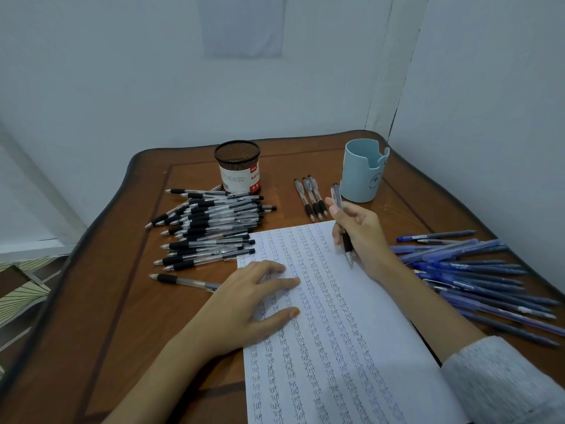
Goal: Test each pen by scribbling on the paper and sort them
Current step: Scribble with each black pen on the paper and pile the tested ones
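Note:
A white sheet of paper (pixel 367 316) covered in columns of the word "test" lies on the wooden table. My left hand (pixel 244 304) rests flat on its left edge, fingers spread. My right hand (pixel 363 237) holds a clear pen with a black grip (pixel 342 221), tip pointing down just above the paper's upper right part. A large pile of black-grip pens (pixel 211 228) lies left of the paper. One single black-grip pen (pixel 183 280) lies nearer, beside my left hand. Three black-grip pens (pixel 312 197) lie side by side behind the paper. Several blue pens (pixel 477 276) are heaped at the right.
A black mesh pen cup (pixel 238 166) with a white label stands at the back centre. A light blue holder (pixel 362 172) stands at the back right, next to my right hand. The table (pixel 116 301) has a dark rounded rim; walls close in behind and to the right.

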### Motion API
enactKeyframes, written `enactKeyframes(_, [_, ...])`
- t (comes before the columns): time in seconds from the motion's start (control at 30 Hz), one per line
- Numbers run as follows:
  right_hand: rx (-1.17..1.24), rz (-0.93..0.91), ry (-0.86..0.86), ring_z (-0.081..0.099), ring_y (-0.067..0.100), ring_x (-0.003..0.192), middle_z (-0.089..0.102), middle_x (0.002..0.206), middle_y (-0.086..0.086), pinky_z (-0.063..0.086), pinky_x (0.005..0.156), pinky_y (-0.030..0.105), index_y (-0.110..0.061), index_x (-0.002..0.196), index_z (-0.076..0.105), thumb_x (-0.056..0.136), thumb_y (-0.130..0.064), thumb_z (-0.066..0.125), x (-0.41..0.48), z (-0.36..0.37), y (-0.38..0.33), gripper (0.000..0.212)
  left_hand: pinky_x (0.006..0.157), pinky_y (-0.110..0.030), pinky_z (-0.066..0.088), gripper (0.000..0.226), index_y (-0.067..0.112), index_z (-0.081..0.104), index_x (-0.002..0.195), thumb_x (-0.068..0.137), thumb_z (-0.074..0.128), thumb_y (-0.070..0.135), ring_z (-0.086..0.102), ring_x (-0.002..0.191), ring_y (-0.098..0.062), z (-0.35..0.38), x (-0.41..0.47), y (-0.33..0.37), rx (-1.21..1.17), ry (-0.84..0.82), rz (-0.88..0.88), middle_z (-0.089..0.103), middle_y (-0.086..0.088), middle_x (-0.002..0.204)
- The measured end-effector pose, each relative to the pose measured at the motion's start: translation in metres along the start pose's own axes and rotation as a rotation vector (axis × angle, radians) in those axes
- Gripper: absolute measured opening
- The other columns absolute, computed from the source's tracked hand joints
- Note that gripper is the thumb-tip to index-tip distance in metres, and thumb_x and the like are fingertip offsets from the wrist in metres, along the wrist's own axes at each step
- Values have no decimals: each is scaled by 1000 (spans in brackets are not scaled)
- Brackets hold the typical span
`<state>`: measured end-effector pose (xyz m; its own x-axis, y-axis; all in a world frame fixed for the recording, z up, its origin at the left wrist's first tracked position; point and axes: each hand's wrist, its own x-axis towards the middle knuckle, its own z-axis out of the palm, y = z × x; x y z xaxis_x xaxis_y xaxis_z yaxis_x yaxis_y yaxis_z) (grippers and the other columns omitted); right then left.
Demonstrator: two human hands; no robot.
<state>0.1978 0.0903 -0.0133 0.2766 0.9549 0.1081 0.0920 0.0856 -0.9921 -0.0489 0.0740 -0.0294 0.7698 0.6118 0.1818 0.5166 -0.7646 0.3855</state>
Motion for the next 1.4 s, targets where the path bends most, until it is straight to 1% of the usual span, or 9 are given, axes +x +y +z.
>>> enactKeyframes(0.13, [20, 10, 9, 39, 4, 41, 46, 45, -5, 38, 45, 15, -18, 119, 61, 99, -27, 49, -4, 2, -5, 25, 104, -22, 31, 56, 40, 48, 137, 90, 37, 68, 35, 127, 5, 0, 0, 0, 0, -3, 2, 41, 17, 137])
enactKeyframes(0.27, [-46, -34, -32, 36, 8, 37, 44, 43, -1, 39, 43, 17, -16, 114, 65, 99, -33, 44, -8, 3, -6, 30, 103, -22, 32, 54, 40, 49, 136, 90, 38, 68, 36, 126, 4, -1, 0, 1, -3, 3, 6, 42, 16, 136])
enactKeyframes(0.6, [-137, -12, -51, 36, 9, 35, 43, 42, -2, 36, 37, 22, -13, 121, 60, 102, -24, 42, -10, 4, -8, 29, 103, -21, 33, 54, 41, 49, 136, 90, 38, 68, 35, 125, 5, -1, 0, 1, 0, -1, 0, 42, 17, 135])
enactKeyframes(0.77, [55, 156, -95, 43, 9, 44, 55, 58, 4, 29, 37, 20, -22, 125, 55, 100, -11, 37, -5, 2, -8, 33, 103, -20, 31, 55, 42, 48, 136, 90, 37, 69, 34, 125, 6, -2, 1, 2, -7, -3, 2, 41, 18, 135])
enactKeyframes(0.9, [-92, 93, -60, 48, 10, 51, 64, 73, 3, 40, 45, 20, -14, 126, 56, 98, -2, 44, 9, 0, -14, 32, 104, -20, 29, 55, 42, 47, 137, 90, 37, 69, 33, 126, 6, -2, 0, 1, -7, -11, 1, 40, 18, 137])
enactKeyframes(0.97, [-339, 5, 53, 54, 6, 63, 66, 83, -2, 45, 61, 14, -7, 123, 61, 95, -9, 56, 22, -1, -16, 29, 104, -20, 29, 55, 42, 46, 137, 90, 37, 68, 32, 126, 7, -1, 0, 1, -7, -12, 6, 39, 19, 137])
enactKeyframes(1.07, [-587, -23, 188, 52, 7, 83, 68, 108, 8, 39, 82, 18, -4, 118, 65, 91, -15, 63, 44, -2, -16, 30, 104, -18, 28, 56, 43, 45, 138, 90, 36, 69, 31, 126, 8, -1, 1, 1, -5, -16, 13, 38, 19, 138])
enactKeyframes(1.13, [-659, -3, 214, 52, 11, 90, 67, 114, 12, 39, 81, 21, -2, 116, 66, 90, -14, 65, 58, 2, -14, 29, 104, -16, 26, 56, 43, 44, 138, 89, 35, 70, 29, 126, 9, -1, 1, 0, -5, -12, 17, 37, 20, 138])
enactKeyframes(1.4, [-790, 57, 189, 62, 27, 96, 69, 105, 18, 43, 77, 26, 4, 103, 71, 92, -10, 61, 79, 12, 0, 20, 105, -17, 26, 57, 43, 44, 138, 89, 34, 70, 29, 126, 8, 0, 0, -1, 2, 10, 25, 37, 20, 138])
